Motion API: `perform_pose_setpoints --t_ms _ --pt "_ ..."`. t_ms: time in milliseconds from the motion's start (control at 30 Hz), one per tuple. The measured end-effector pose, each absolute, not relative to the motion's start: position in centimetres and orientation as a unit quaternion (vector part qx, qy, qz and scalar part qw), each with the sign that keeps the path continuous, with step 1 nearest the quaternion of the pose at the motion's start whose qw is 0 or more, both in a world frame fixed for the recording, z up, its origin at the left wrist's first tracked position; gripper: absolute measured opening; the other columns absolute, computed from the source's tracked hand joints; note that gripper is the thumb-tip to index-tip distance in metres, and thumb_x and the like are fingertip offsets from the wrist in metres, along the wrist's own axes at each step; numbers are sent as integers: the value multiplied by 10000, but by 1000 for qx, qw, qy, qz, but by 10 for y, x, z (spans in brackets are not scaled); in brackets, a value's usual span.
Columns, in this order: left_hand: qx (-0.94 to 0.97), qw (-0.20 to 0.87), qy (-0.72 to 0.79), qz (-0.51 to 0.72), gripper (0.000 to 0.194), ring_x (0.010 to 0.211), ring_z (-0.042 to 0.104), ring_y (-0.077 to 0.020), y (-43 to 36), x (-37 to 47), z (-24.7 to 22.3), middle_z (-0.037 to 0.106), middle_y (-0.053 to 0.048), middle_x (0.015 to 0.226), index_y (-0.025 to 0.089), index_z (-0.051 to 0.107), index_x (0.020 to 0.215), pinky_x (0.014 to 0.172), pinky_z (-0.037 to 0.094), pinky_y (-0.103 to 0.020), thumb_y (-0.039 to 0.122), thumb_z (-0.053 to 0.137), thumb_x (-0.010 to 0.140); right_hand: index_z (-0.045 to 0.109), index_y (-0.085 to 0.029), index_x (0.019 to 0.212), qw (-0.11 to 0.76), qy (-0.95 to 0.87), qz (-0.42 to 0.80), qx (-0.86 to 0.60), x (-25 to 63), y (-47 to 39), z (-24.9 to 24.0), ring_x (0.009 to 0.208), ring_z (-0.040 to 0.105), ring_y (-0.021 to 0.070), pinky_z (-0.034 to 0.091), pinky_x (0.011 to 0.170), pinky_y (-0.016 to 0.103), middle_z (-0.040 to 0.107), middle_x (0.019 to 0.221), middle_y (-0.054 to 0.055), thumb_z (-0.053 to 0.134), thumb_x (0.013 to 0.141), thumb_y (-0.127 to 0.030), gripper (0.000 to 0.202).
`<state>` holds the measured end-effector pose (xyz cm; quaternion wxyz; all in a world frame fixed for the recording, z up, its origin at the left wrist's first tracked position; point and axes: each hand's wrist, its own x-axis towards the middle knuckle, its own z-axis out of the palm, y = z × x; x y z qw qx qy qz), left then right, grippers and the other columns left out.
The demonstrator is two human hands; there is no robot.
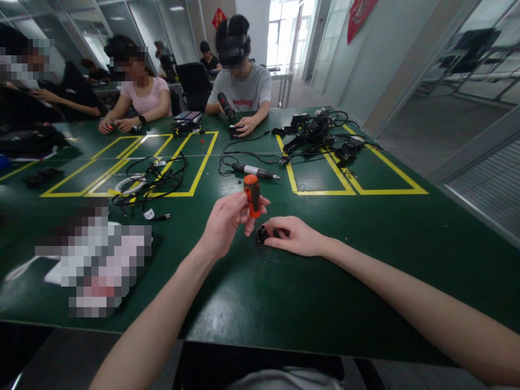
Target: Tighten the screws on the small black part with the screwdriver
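Observation:
An orange and black screwdriver (252, 196) stands nearly upright in my left hand (226, 221), its handle between my thumb and fingers. The shaft points down at a small black part (261, 234) on the green table (260, 303). Whether the tip touches a screw is too small to tell. From the right, my right hand (296, 235) grips that black part with thumb and fingers, low against the table top.
Ahead lies an electric screwdriver (255, 171) with its cable. Tangled black cables (319, 130) sit at the back right, more cables (156, 179) at the left. Blurred pink and white items (117, 260) lie left. Across the table a person (244, 81) works with a power tool.

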<state>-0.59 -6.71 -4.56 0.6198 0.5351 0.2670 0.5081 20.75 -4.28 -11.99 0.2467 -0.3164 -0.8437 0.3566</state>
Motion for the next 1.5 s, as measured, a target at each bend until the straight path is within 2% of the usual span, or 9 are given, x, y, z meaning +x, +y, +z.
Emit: perform_pose_setpoints --t_ms 133,267,500,733,833,967,1167,1367,1500 --pt "527 632 259 506 454 480 528 -65 -67 -7 -45 764 -64 831 129 684 903 456 439 -202 559 788 804 726 -163 1096 243 -844 357 -317 208 -43 -119 600 462 107 358 606 252 642 793 0 672 962 -491 359" --pt "525 646 249 494 456 478 533 -66 -66 -8 -43 755 -49 780 140 641 914 461 440 -192 546 806 790 722 -164 1105 239 -845 358 -316 208 -43 -118 596 462 105 361 610 251 643 795 -3 674 964 -483 353" --pt "502 666 244 495 536 466 531 -71 -66 -7 -41 724 -24 779 143 689 1112 436 422 -203 562 787 791 720 -164 1070 244 -843 360 -318 207 -44 -118 607 466 113 351 609 253 638 791 2 668 957 -484 344" --pt "522 652 250 489 468 490 516 -68 -66 -8 -45 752 -90 840 108 747 878 441 409 -206 571 760 810 717 -151 1081 244 -844 360 -315 208 -43 -119 594 461 109 354 608 255 632 792 -2 673 956 -466 342" --pt "518 649 252 496 451 499 527 -74 -67 -7 -44 772 -94 870 125 712 893 450 423 -203 561 778 799 716 -154 1080 243 -843 360 -316 208 -43 -120 600 465 109 357 614 254 637 800 -2 679 954 -453 327" --pt "516 658 240 493 443 489 545 -81 -67 -6 -41 760 -74 803 135 672 882 466 436 -204 559 776 806 718 -151 1081 244 -843 360 -316 208 -43 -120 604 465 105 363 618 252 645 807 1 681 953 -443 321" --pt "529 654 245 481 454 489 518 -65 -67 -8 -41 739 -73 798 107 750 1009 458 408 -202 530 723 847 719 -160 1092 243 -844 358 -318 208 -44 -119 596 464 105 366 609 247 656 817 5 680 955 -467 338" --pt "542 646 250 476 418 507 515 -76 -67 -8 -42 758 -100 832 109 761 919 460 414 -214 517 720 837 716 -167 1103 237 -846 358 -316 208 -44 -117 601 469 109 363 614 252 649 815 3 672 962 -464 332" --pt "533 652 245 480 407 529 556 -96 -67 -8 -42 773 -106 872 125 722 949 489 457 -226 515 724 832 717 -165 1083 237 -844 359 -319 207 -44 -116 606 469 112 353 611 254 634 798 -2 672 958 -468 330"
